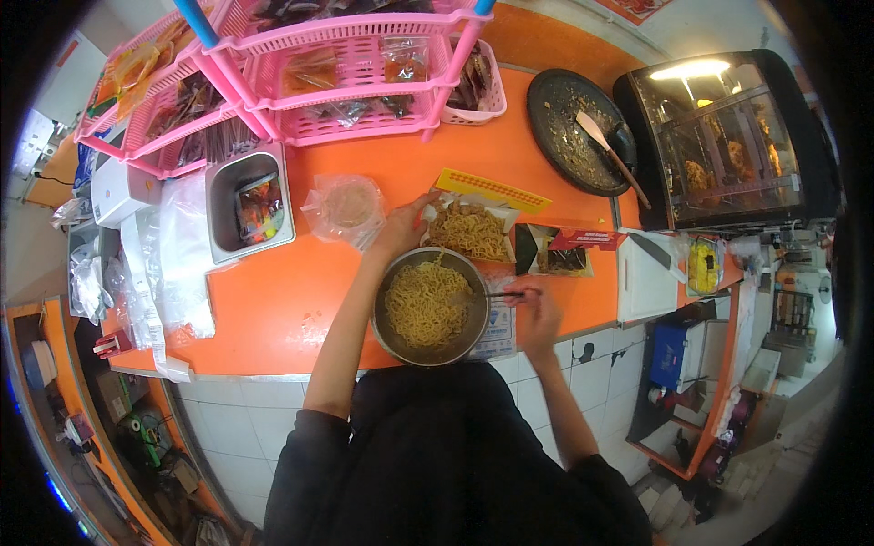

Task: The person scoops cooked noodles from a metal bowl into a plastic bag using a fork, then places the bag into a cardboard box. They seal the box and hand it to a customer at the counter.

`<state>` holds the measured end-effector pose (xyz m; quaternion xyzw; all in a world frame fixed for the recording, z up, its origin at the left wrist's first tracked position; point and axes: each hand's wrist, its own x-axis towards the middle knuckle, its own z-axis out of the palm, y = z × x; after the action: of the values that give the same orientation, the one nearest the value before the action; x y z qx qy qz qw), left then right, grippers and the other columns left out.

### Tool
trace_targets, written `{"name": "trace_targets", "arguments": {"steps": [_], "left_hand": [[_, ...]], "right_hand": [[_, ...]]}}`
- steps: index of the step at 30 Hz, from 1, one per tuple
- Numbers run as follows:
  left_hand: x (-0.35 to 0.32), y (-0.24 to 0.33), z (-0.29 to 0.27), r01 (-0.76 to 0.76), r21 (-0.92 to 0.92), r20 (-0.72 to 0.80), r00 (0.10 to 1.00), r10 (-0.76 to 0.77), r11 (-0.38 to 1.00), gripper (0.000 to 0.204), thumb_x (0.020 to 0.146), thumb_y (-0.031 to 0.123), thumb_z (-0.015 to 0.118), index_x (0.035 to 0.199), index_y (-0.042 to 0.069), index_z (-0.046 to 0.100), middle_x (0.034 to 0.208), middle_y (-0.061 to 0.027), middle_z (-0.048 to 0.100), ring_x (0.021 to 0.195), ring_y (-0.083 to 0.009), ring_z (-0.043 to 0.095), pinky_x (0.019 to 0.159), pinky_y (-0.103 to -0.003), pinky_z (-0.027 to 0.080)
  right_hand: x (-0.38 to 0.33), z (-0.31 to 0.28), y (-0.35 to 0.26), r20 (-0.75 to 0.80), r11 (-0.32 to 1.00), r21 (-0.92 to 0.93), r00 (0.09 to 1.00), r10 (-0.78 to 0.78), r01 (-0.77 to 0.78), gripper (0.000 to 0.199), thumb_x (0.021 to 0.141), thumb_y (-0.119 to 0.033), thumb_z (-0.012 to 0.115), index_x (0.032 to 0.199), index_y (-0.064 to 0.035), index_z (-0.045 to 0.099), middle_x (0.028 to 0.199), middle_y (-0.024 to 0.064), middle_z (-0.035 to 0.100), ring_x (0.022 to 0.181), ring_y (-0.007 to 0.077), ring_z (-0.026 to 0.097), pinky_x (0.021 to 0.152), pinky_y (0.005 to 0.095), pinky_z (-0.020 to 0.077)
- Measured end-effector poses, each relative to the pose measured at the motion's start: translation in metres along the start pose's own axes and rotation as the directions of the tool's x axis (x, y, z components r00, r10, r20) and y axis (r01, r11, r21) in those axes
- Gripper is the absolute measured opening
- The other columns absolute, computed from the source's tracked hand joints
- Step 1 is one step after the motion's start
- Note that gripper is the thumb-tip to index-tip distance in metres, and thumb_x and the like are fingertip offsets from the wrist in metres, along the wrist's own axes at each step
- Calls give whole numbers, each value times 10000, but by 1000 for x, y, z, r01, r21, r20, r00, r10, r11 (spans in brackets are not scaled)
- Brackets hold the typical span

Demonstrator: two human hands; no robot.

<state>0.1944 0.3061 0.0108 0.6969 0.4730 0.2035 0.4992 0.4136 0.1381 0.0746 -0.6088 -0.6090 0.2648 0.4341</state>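
A metal bowl of yellow noodles is at the counter's front edge, right before me. Just beyond it, an open paper takeaway box with a yellow lid flap holds more noodles. My left hand is closed on the left side of that box. Pinched in my right hand is a thin, dark-handled utensil, its far end reaching into the bowl among the noodles; its head is too blurred to name. To the right of the box lies a second open box with dark food and a red flap.
A pink tiered rack with packets stands at the back left. In front are a metal tub and a clear plastic bag. Back right hold a black pan with a wooden spatula and a lit glass display case.
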Motion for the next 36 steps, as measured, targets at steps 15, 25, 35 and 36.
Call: {"name": "trace_targets", "arguments": {"steps": [15,25,35,36], "left_hand": [[17,-41,8,-107,-27,12,994,107,994,560,877,135,580,1387,229,370,1143,-114,608,678,-166,617,691,-318,535],[18,-53,15,-212,-70,-26,977,210,975,636,863,117,600,1423,233,321,1213,-107,582,716,-198,656,710,-335,554],[16,-43,9,-36,7,55,998,35,999,650,867,177,615,1429,279,305,1290,-85,536,683,-191,643,724,-334,550],[16,-43,9,-27,-4,60,998,27,1000,648,869,179,612,1429,285,304,1289,-86,536,677,-188,642,724,-334,550]], "right_hand": [[-12,-14,-1,-289,807,567,878,382,-165,258,1006,-252,375,966,-20,479,850,127,601,663,173,570,638,294,486],[-11,32,25,-181,919,278,925,335,-278,258,1018,-212,313,957,-3,451,818,122,591,701,167,594,607,279,498],[-14,31,59,-65,607,705,818,572,-367,279,1009,-277,358,971,-26,475,851,106,590,673,162,591,592,284,506],[-13,21,52,-75,648,690,859,507,-322,276,1008,-277,361,975,-29,476,866,108,593,682,162,591,595,281,502]]}}
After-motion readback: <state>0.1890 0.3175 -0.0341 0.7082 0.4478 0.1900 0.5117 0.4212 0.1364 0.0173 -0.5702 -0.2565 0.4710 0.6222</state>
